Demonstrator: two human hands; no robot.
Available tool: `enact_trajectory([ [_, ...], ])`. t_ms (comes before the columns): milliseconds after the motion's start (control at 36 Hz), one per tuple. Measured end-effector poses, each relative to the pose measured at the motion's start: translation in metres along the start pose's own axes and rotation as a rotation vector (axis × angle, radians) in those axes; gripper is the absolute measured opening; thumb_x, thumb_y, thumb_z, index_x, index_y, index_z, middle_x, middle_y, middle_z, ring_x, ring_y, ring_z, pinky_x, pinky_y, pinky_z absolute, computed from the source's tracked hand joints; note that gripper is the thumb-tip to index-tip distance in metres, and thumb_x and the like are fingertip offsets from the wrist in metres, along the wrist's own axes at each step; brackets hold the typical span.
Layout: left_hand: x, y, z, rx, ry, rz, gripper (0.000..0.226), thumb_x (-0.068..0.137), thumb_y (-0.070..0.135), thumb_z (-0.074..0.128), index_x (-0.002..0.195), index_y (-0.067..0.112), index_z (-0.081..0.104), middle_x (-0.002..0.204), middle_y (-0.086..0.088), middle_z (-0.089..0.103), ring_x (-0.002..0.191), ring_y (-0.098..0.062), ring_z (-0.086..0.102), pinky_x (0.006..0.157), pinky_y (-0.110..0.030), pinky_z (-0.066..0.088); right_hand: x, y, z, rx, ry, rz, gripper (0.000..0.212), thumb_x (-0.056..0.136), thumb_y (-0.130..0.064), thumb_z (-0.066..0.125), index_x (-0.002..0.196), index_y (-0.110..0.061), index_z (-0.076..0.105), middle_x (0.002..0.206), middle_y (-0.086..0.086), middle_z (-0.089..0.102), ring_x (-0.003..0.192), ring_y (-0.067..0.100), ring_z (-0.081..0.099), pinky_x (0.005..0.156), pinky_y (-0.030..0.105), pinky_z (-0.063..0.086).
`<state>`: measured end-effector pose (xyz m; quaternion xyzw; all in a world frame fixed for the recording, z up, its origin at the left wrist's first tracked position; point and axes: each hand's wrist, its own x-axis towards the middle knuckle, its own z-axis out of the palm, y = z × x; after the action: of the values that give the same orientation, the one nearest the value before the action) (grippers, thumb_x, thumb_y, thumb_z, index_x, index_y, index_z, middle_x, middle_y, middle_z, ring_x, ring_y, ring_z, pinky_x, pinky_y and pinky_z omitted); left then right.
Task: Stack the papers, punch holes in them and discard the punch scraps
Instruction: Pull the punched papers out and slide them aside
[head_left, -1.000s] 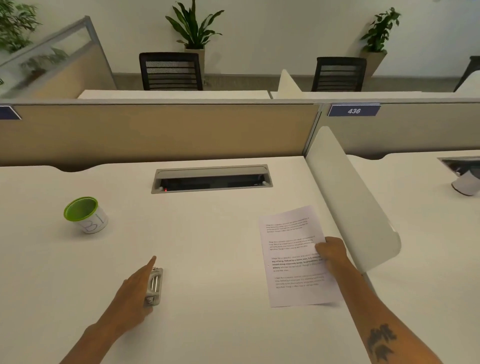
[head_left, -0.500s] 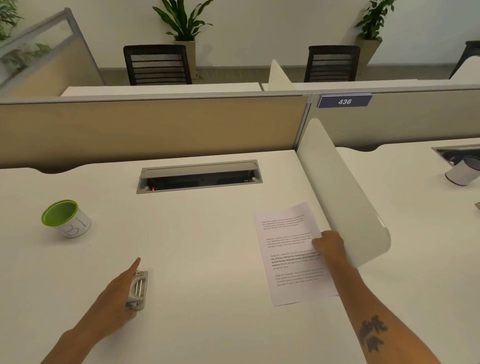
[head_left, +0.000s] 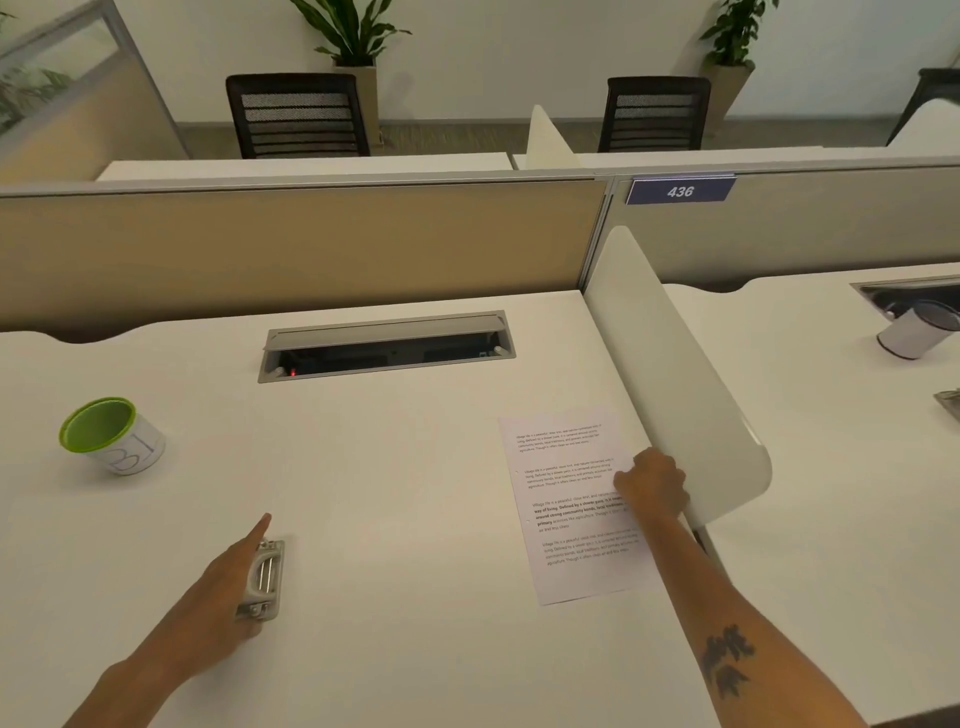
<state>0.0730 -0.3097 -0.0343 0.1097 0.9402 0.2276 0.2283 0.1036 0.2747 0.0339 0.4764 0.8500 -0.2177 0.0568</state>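
Green-rimmed cup (head_left: 109, 434): far left on the white desk (head_left: 405, 467), well left of the hole punch (head_left: 264, 579). Left hand (head_left: 218, 597): laid against the hole punch's left side, index finger extended; grasp cannot be determined. Printed paper (head_left: 566, 499): flat, well right of the hole punch, beside the white divider (head_left: 675, 374). Right hand (head_left: 652, 486): fingers curled, resting on the paper's right edge.
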Motion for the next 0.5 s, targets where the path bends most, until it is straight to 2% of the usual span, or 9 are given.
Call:
enact_trajectory([
  [83,0.002,-0.005,0.001,-0.012,-0.010,-0.002,0.140,0.066,0.014,0.087,0.160,0.062,-0.005,0.151,0.022,0.035,0.139,-0.015,0.044,0.110,-0.035,0.046,-0.003,-0.001,0.001,-0.041,0.014,-0.015,0.041,0.091,-0.018,0.068,0.131,-0.011,0.063,0.133,0.014,0.060,0.126,0.036,0.056,0.101,0.047,0.051],
  [167,0.003,-0.008,0.002,-0.011,-0.015,0.017,0.141,0.066,0.015,0.087,0.159,0.064,-0.006,0.151,0.032,0.031,0.140,-0.016,0.045,0.108,-0.034,0.048,-0.004,-0.001,0.003,-0.057,0.027,-0.015,0.041,0.091,-0.017,0.068,0.131,-0.010,0.063,0.133,0.015,0.059,0.126,0.036,0.055,0.101,0.048,0.051],
  [250,0.001,-0.004,-0.003,-0.018,-0.021,0.027,0.141,0.067,0.017,0.087,0.158,0.064,-0.008,0.155,0.023,0.030,0.143,-0.015,0.042,0.109,-0.038,0.053,-0.004,-0.001,0.006,-0.047,0.048,-0.011,0.046,0.090,-0.020,0.069,0.134,-0.011,0.058,0.136,0.016,0.056,0.128,0.037,0.052,0.102,0.050,0.048],
  [361,-0.005,0.013,-0.013,-0.041,-0.051,0.011,0.136,0.072,0.013,0.085,0.159,0.060,-0.008,0.159,0.012,0.029,0.140,-0.011,0.042,0.105,-0.026,0.049,-0.008,-0.001,0.012,-0.013,0.127,-0.044,0.056,0.087,-0.027,0.077,0.137,-0.012,0.057,0.136,0.018,0.055,0.128,0.040,0.051,0.100,0.054,0.047],
  [444,-0.008,0.020,-0.018,-0.052,-0.072,0.000,0.131,0.076,0.010,0.084,0.160,0.058,-0.005,0.160,0.009,0.031,0.129,-0.004,0.048,0.094,-0.009,0.046,-0.017,-0.001,0.018,0.009,0.180,-0.121,0.057,0.086,-0.029,0.080,0.136,-0.013,0.059,0.135,0.018,0.056,0.126,0.041,0.051,0.098,0.057,0.047],
  [500,-0.010,0.023,-0.020,-0.053,-0.075,-0.008,0.129,0.078,0.011,0.084,0.163,0.053,-0.004,0.161,0.006,0.031,0.130,-0.005,0.049,0.096,-0.010,0.044,-0.029,-0.002,0.024,0.038,0.204,-0.176,0.055,0.086,-0.027,0.080,0.135,-0.014,0.060,0.136,0.018,0.057,0.128,0.042,0.050,0.100,0.058,0.045],
])
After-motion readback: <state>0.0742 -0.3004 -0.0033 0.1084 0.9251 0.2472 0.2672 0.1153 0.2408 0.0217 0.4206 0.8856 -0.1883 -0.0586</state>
